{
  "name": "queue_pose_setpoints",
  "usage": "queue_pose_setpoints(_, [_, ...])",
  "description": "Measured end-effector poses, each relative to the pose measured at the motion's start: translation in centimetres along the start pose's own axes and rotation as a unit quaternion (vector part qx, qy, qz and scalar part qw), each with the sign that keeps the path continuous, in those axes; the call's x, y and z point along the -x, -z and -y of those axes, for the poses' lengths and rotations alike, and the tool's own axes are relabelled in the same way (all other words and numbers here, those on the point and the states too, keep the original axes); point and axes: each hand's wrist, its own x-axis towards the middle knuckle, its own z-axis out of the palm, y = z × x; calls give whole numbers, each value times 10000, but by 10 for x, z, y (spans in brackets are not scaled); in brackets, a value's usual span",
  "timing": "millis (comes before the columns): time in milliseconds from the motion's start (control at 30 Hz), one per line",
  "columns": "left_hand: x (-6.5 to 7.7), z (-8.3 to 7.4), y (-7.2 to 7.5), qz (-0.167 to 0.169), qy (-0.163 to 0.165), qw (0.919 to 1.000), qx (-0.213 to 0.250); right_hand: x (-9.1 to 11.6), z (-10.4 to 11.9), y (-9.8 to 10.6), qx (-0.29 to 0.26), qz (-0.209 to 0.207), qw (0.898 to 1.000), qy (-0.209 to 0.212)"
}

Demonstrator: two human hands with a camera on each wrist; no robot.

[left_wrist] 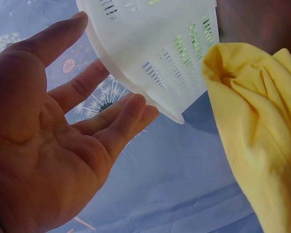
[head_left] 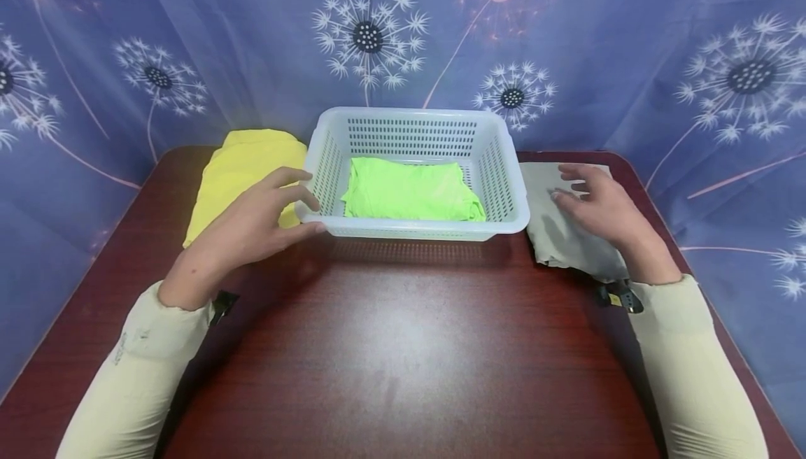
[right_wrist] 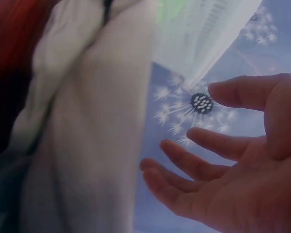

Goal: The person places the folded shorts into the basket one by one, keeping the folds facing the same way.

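Observation:
A white plastic basket (head_left: 412, 227) with slotted walls stands at the back of the table, and a folded bright green cloth (head_left: 409, 189) lies inside it. My left hand (head_left: 252, 217) is at the basket's left end, fingers spread, thumb and fingertips right at the rim. In the left wrist view, the palm of that hand (left_wrist: 53, 141) is bare. Over a folded grey cloth (head_left: 548, 228) to the right of the basket hovers my right hand (head_left: 604, 207). Its fingers (right_wrist: 203, 167) are loosely bent with nothing between them and the thumb.
A folded yellow cloth (head_left: 248, 165) lies left of the basket, partly behind my left hand. The dark red wooden table (head_left: 403, 347) extends toward me. A blue curtain with dandelion prints (head_left: 252, 39) hangs close behind the basket and along both sides.

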Motion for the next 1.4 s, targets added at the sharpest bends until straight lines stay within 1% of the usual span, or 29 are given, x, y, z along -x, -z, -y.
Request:
queue_pose_setpoints(167, [0,0,0,-38,-74,9999,-83,-6,-14,-3,446,248,9986,112])
queue_pose_setpoints(333, [0,-1,0,-43,-83,9998,-154,-10,-19,-6,727,393,9962,261])
queue_pose_setpoints(633, [0,-3,1,-70,-130,9996,-237,-11,-26,-5,1342,599,9890,133])
queue_pose_setpoints(933, [0,-2,0,-117,-202,9994,-248,-10,-31,-4,1331,812,9878,70])
queue_pose_setpoints(1400, [0,-3,-1,-110,-187,9995,-211,-12,-33,-4,1395,906,9860,144])
